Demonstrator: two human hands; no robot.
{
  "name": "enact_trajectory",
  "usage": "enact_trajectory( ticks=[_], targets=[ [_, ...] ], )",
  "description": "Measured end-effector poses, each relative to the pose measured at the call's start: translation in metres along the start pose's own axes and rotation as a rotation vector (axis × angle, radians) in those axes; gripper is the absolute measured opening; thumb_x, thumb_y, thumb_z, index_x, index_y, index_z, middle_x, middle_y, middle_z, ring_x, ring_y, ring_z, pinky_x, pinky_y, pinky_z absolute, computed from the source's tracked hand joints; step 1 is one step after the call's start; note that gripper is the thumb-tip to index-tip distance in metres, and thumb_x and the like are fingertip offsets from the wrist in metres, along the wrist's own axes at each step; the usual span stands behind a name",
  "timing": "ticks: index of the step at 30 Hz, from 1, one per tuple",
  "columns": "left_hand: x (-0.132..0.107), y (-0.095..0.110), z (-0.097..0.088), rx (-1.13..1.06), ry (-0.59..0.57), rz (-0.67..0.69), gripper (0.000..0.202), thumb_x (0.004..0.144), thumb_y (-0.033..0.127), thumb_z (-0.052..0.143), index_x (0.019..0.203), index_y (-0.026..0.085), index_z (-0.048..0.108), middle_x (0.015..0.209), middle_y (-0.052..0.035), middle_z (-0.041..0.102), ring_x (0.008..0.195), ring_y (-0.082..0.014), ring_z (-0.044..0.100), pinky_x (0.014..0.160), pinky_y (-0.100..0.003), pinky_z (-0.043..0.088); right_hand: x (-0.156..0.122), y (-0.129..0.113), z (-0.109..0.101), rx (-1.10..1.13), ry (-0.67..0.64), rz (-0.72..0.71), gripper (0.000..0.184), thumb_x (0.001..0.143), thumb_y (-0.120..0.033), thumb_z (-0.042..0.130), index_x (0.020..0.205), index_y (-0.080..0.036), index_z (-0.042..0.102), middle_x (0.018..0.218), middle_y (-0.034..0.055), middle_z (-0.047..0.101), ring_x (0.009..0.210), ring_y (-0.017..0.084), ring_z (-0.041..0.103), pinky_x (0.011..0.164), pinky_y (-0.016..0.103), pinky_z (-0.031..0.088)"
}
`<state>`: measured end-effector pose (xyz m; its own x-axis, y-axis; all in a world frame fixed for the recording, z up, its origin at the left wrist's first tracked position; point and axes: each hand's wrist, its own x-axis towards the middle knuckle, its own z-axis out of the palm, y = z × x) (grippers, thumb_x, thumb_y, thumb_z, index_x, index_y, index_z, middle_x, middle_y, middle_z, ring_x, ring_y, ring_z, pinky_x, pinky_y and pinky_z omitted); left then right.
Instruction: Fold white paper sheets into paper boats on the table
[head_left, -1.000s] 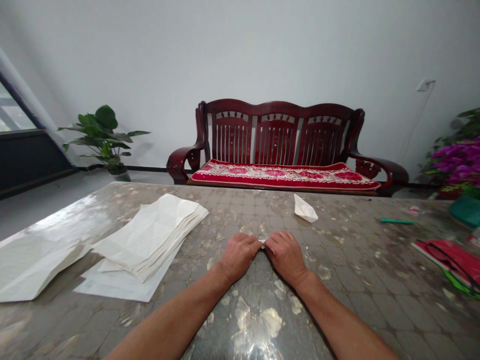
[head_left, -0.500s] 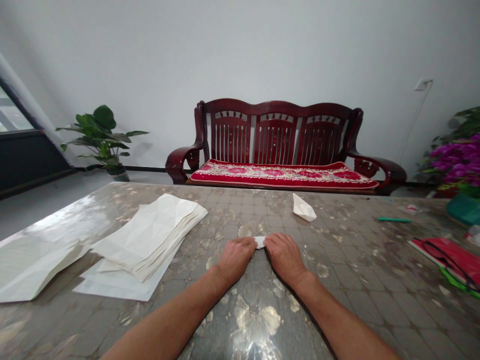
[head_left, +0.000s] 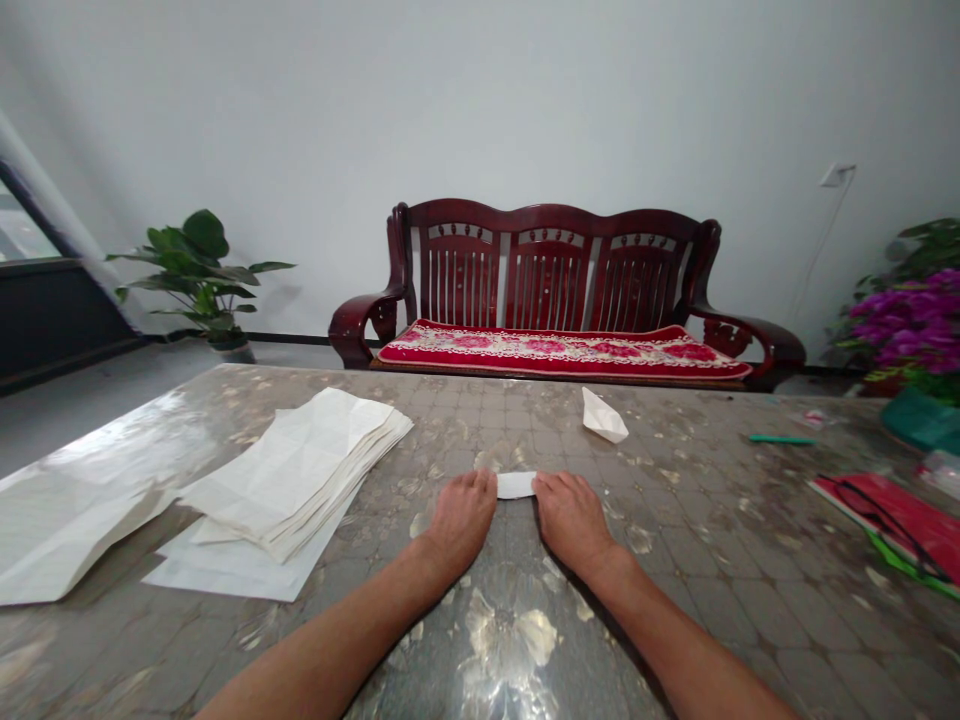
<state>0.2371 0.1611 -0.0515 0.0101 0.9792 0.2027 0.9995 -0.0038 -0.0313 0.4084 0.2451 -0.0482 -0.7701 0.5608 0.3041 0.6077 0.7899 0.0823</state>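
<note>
A small folded strip of white paper (head_left: 516, 485) lies flat on the marbled glass-topped table (head_left: 697, 470), between my hands. My left hand (head_left: 463, 520) rests palm down with its fingertips at the strip's left end. My right hand (head_left: 571, 520) lies the same way at the right end, its fingers touching the paper. Neither hand grips the strip. Farther ahead sits a small white folded paper piece (head_left: 604, 416). To the left of my hands lies a stack of creased paper sheets (head_left: 296, 470).
A large creased white sheet (head_left: 75, 525) lies at the table's left edge. On the right are a red folder (head_left: 892, 520) and a green stick (head_left: 780, 440). Beyond the table's far edge stand a dark wooden bench (head_left: 547, 265), a potted plant (head_left: 195, 260) and purple flowers (head_left: 911, 330).
My hands have moved apart and flattened, with the left drawing back. The white strip now shows fully between them, wider than before. The view has shifted slightly.
</note>
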Motion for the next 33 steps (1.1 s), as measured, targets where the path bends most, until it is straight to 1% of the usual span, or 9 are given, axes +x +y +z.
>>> enact_trajectory(
  ticks=[5, 9, 12, 16, 21, 24, 27, 30, 33],
  targets=[
    [-0.001, 0.004, -0.002, 0.099, -0.037, -0.04, 0.034, 0.088, 0.004, 0.048, 0.119, 0.006, 0.063, 0.117, -0.0236, 0.066, 0.101, -0.0292, 0.067, 0.082, -0.039, 0.054, 0.0, -0.003, -0.004, -0.05, -0.003, 0.019, 0.022, 0.087, -0.007, 0.053, 0.098, -0.016, 0.071, 0.101, 0.0122, 0.072, 0.091, 0.024, 0.061, 0.079, 0.034, 0.039],
    [-0.001, 0.004, 0.002, 0.08, -0.007, -0.007, 0.033, 0.09, 0.005, 0.047, 0.119, 0.007, 0.062, 0.121, -0.0223, 0.065, 0.111, -0.0291, 0.063, 0.091, -0.041, 0.051, 0.0, -0.007, -0.002, -0.056, -0.021, 0.014, 0.024, 0.088, -0.006, 0.051, 0.099, -0.014, 0.07, 0.103, 0.0146, 0.072, 0.09, 0.025, 0.062, 0.08, 0.036, 0.041],
    [0.0, 0.002, 0.006, 0.046, 0.034, 0.08, 0.035, 0.092, 0.007, 0.046, 0.123, 0.011, 0.06, 0.127, -0.0183, 0.064, 0.123, -0.0271, 0.058, 0.103, -0.042, 0.045, -0.002, -0.01, 0.005, -0.018, 0.001, 0.004, 0.029, 0.089, -0.008, 0.049, 0.11, -0.013, 0.069, 0.115, 0.0147, 0.07, 0.099, 0.026, 0.062, 0.087, 0.037, 0.044],
    [0.0, 0.001, 0.007, -0.057, 0.028, 0.153, 0.037, 0.093, 0.009, 0.047, 0.128, 0.014, 0.057, 0.134, -0.014, 0.061, 0.127, -0.0233, 0.056, 0.109, -0.038, 0.043, -0.004, -0.017, 0.015, 0.118, 0.045, -0.05, 0.04, 0.09, -0.009, 0.046, 0.126, -0.014, 0.063, 0.13, 0.0115, 0.065, 0.119, 0.023, 0.057, 0.103, 0.034, 0.042],
    [-0.002, -0.001, 0.001, -0.107, 0.017, 0.143, 0.037, 0.095, 0.02, 0.048, 0.132, 0.016, 0.055, 0.138, -0.0115, 0.059, 0.13, -0.0226, 0.054, 0.112, -0.037, 0.04, -0.004, -0.015, 0.011, 0.163, -0.047, -0.008, 0.044, 0.094, -0.013, 0.039, 0.134, -0.012, 0.058, 0.139, 0.0128, 0.058, 0.129, 0.023, 0.052, 0.111, 0.036, 0.038],
    [-0.001, -0.004, 0.001, -0.075, -0.006, 0.114, 0.035, 0.096, 0.018, 0.046, 0.13, 0.015, 0.056, 0.137, -0.0128, 0.06, 0.127, -0.0231, 0.057, 0.109, -0.037, 0.044, -0.002, -0.008, 0.003, 0.131, -0.12, 0.038, 0.045, 0.094, -0.013, 0.038, 0.135, -0.009, 0.058, 0.14, 0.0146, 0.056, 0.13, 0.025, 0.052, 0.111, 0.038, 0.038],
    [0.001, -0.006, -0.001, -0.04, -0.033, 0.072, 0.033, 0.096, 0.015, 0.046, 0.127, 0.013, 0.058, 0.134, -0.0157, 0.061, 0.122, -0.025, 0.06, 0.102, -0.037, 0.049, -0.001, -0.001, -0.004, 0.117, -0.151, 0.078, 0.045, 0.091, -0.011, 0.041, 0.132, -0.011, 0.06, 0.137, 0.0141, 0.06, 0.127, 0.025, 0.055, 0.11, 0.039, 0.038],
    [0.001, -0.007, -0.007, -0.031, -0.065, 0.033, 0.025, 0.096, 0.018, 0.048, 0.116, 0.013, 0.062, 0.123, -0.0158, 0.067, 0.111, -0.0261, 0.066, 0.092, -0.036, 0.054, -0.002, 0.005, -0.004, 0.128, -0.126, 0.104, 0.044, 0.089, -0.011, 0.042, 0.127, -0.013, 0.064, 0.133, 0.013, 0.063, 0.123, 0.026, 0.057, 0.108, 0.039, 0.039],
    [0.001, -0.007, -0.013, -0.053, -0.068, 0.007, 0.02, 0.098, 0.022, 0.048, 0.106, 0.016, 0.065, 0.11, -0.0123, 0.071, 0.102, -0.0235, 0.068, 0.086, -0.032, 0.054, -0.004, 0.012, 0.0, 0.167, -0.042, 0.143, 0.041, 0.085, -0.012, 0.045, 0.12, -0.014, 0.067, 0.128, 0.0125, 0.066, 0.117, 0.026, 0.06, 0.104, 0.038, 0.043]
  ],
)
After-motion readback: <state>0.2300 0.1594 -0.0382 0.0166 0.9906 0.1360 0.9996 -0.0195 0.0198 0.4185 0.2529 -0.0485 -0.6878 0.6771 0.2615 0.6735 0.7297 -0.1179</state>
